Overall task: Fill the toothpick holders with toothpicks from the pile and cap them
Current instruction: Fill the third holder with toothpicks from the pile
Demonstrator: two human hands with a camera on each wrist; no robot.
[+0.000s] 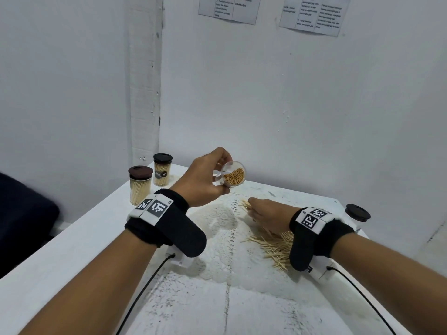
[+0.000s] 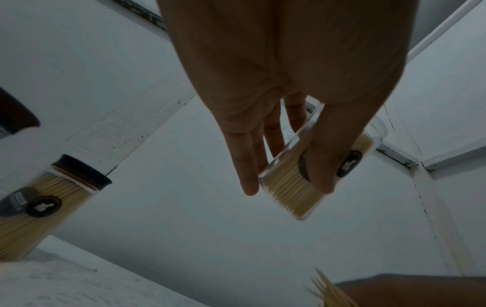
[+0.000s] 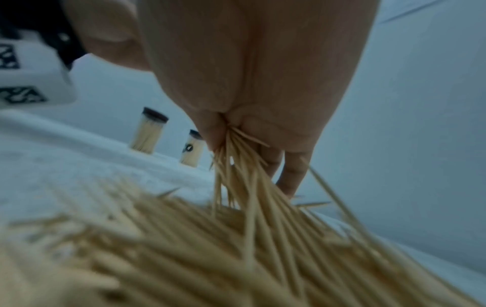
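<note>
**Open holder raised in the left hand, toothpicks gathered in the right**

The clear plastic cylindrical toothpick holder (image 1: 232, 174) carries a round black sticker (image 2: 348, 164) with a small white emblem; no words on it can be read. The nearer of the two capped holders has the same kind of black sticker plus a grey label whose print is too small to make out. Two printed paper sheets (image 1: 228, 8) are taped to the white wall, their text illegible.

At the far left corner of the white table (image 1: 72, 250) stand a capped holder with a brown lid (image 1: 140, 184) and a capped holder with a black lid (image 1: 162, 169), both upright and packed with toothpicks. A loose black round cap (image 1: 357, 212) sits on a white object at the right edge, behind the right wrist. A white lace doily (image 1: 222, 228) covers the table's middle. Both wrists wear black bands with black-and-white square markers, and the right band hides part of the pile.

The left hand (image 1: 205, 177) grips the uncapped holder between thumb and fingers, held above the table, tilted so its open mouth faces the head camera and its long axis runs away from it; toothpick tips fill part of the opening. The right hand (image 1: 266, 215) pinches a bunch of pale wooden toothpicks (image 3: 236, 170), low over the scattered toothpick pile (image 1: 273, 247) on the doily.
</note>
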